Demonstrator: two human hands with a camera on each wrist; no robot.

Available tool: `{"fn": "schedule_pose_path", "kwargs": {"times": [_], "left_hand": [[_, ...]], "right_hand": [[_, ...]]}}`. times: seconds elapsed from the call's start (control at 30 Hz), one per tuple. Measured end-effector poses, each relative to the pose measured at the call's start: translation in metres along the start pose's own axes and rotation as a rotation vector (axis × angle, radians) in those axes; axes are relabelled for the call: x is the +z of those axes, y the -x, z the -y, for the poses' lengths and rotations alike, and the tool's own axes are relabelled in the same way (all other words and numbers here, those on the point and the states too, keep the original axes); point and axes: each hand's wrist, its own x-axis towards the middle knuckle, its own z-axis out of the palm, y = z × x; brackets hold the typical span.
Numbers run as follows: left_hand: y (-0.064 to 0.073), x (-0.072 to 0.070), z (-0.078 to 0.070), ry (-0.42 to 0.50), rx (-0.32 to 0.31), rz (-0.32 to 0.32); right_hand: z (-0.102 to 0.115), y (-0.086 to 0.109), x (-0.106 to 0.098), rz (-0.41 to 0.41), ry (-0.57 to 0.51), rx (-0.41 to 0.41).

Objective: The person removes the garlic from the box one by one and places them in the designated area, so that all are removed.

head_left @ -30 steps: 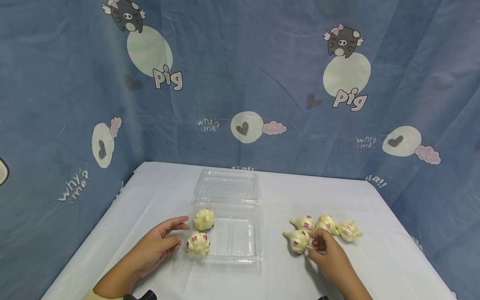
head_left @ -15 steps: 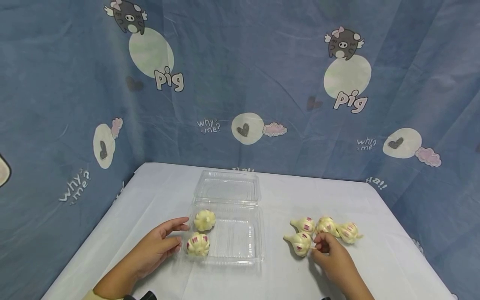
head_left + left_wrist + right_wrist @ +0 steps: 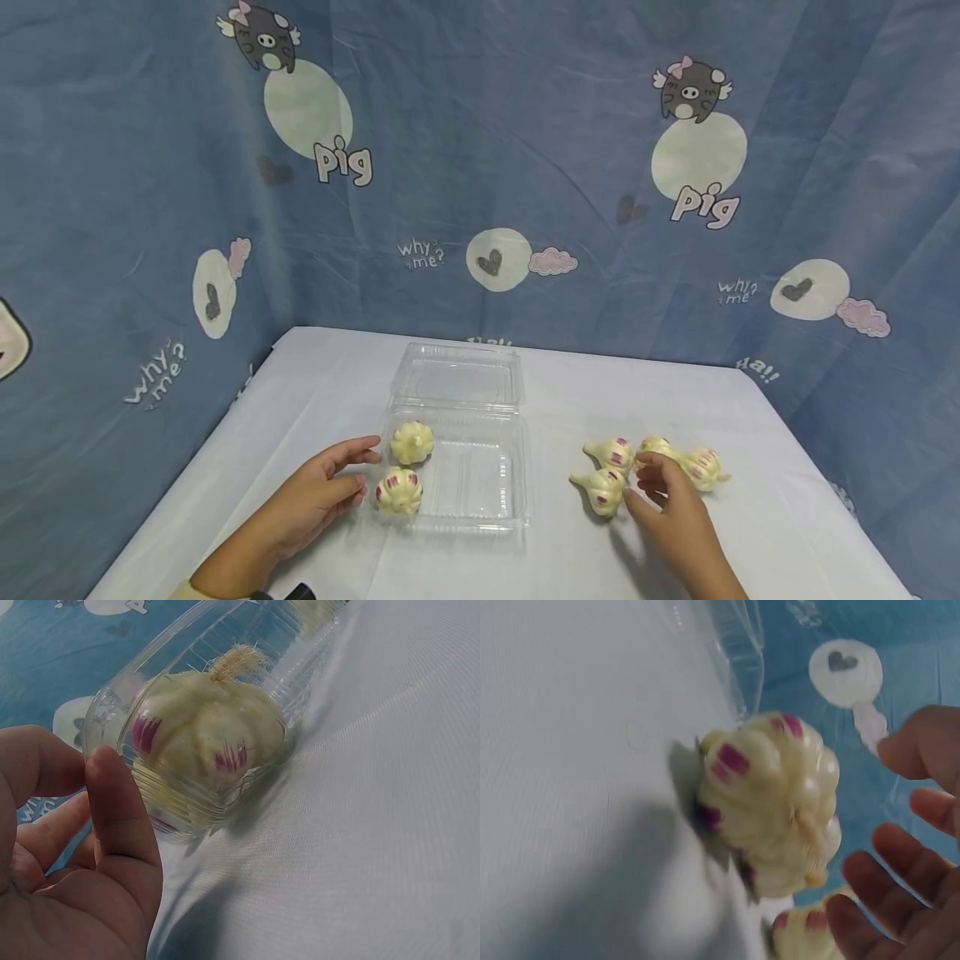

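Observation:
A clear plastic clamshell box lies open, its lid folded back. Two garlic bulbs sit along its left side, a rear bulb and a front bulb with purple marks. My left hand is at the box's left wall, thumb and forefinger apart; whether the fingertips touch the wall I cannot tell. My right hand holds nothing, its loosely bent fingers just right of a garlic bulb. In the right wrist view, a gap separates that nearest bulb from the thumb.
Behind the nearest bulb lies another garlic bulb. Two more, a left one and a right one, lie beyond my right hand. A white cloth covers the table; a blue printed curtain surrounds the back and sides.
My right thumb and fingers have come away from the nearest garlic bulb and spread. That bulb has turned slightly and shifted a little toward me. My left hand stays by the box.

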Motion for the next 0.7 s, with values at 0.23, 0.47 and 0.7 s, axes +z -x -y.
{"fn": "schedule_pose_path", "kwargs": {"times": [0.23, 0.47, 0.7], "left_hand": [[-0.001, -0.001, -0.001, -0.003, -0.005, 0.003], [-0.001, -0.002, -0.004, -0.009, 0.014, 0.030], [0.001, 0.000, -0.002, -0.001, 0.007, 0.005]], "right_hand": [[0.024, 0.008, 0.011, -0.128, -0.005, -0.215], [0.047, 0.017, 0.030, -0.123, 0.079, -0.508], [0.074, 0.015, 0.048, 0.026, 0.084, -0.701]]}}
